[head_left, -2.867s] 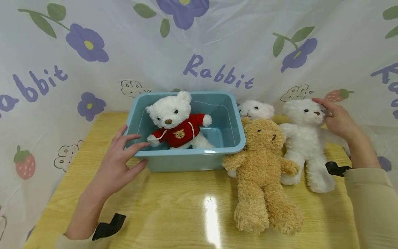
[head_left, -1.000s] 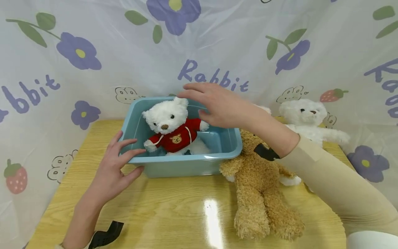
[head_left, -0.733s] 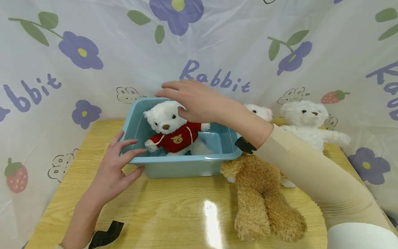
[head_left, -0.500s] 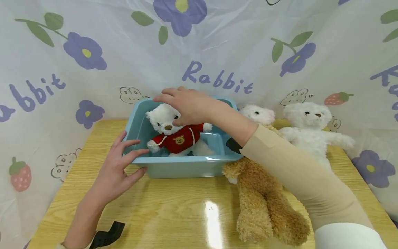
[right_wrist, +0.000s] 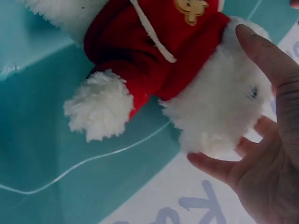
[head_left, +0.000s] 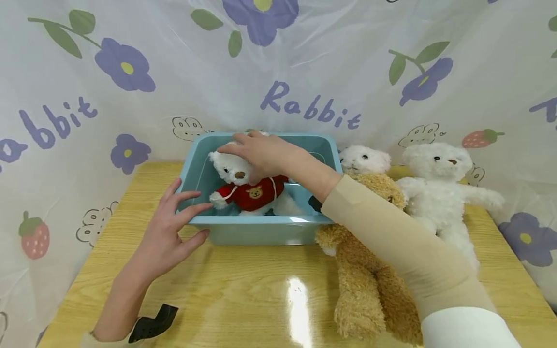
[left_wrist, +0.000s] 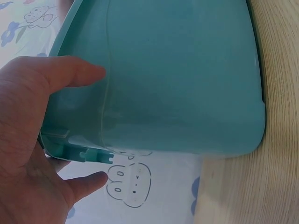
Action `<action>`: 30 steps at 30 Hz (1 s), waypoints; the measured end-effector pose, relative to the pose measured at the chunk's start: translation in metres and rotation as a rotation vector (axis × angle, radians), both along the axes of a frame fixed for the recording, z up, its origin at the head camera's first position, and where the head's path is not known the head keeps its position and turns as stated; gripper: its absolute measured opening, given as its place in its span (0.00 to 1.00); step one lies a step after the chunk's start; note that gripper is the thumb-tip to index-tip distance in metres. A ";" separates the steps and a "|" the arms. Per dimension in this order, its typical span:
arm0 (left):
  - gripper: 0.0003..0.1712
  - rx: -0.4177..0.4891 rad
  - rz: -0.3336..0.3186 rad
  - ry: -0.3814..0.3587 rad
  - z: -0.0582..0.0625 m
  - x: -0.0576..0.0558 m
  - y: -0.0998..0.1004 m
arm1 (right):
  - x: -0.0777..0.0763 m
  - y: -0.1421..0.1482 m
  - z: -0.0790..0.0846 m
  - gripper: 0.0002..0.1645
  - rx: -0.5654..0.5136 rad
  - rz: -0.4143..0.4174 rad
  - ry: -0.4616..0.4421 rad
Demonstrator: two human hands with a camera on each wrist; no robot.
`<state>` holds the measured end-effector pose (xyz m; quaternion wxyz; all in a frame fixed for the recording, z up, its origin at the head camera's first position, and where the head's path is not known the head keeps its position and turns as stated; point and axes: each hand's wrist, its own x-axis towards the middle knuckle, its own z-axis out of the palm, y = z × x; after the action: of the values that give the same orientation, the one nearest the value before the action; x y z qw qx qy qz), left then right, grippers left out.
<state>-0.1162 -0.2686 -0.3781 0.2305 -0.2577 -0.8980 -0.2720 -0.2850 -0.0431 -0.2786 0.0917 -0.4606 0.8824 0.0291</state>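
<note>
A white teddy bear in a red hoodie (head_left: 254, 195) leans back inside a blue plastic bin (head_left: 261, 232). My right hand (head_left: 270, 153) holds its head from above. In the right wrist view the thumb lies by the bear's cheek and the other fingers (right_wrist: 212, 167) curve behind the head near an ear. At the bin's left front corner, my left hand (head_left: 167, 232) grips the rim. Its thumb (left_wrist: 79, 72) rests against the outer wall in the left wrist view, while the head view shows fingers reaching over the edge.
Right of the bin a tan teddy bear (head_left: 359, 285) lies partly under my right sleeve. Behind it shows a white bear's head (head_left: 365, 159), and another white bear (head_left: 439, 198) lies farther right. A printed cloth (head_left: 304, 58) hangs behind the wooden table (head_left: 235, 295).
My right hand has left the far-right white bear, crossed leftward over the bin and come down onto the hoodie bear's head. My left hand has stayed at the bin's corner.
</note>
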 end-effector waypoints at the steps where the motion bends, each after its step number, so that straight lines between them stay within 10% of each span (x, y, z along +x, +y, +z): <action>1: 0.30 0.003 0.000 0.000 0.000 0.000 0.000 | -0.001 -0.001 -0.002 0.54 0.003 0.008 0.016; 22: 0.29 0.004 -0.005 0.012 -0.002 -0.002 0.005 | -0.009 0.005 -0.021 0.67 0.098 0.058 0.228; 30: 0.28 0.006 0.010 0.002 -0.003 0.001 0.004 | -0.011 0.004 -0.022 0.62 0.054 0.040 0.108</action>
<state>-0.1156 -0.2649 -0.3809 0.2334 -0.2527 -0.8983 -0.2733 -0.2958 -0.0390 -0.3005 0.0559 -0.4732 0.8756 0.0795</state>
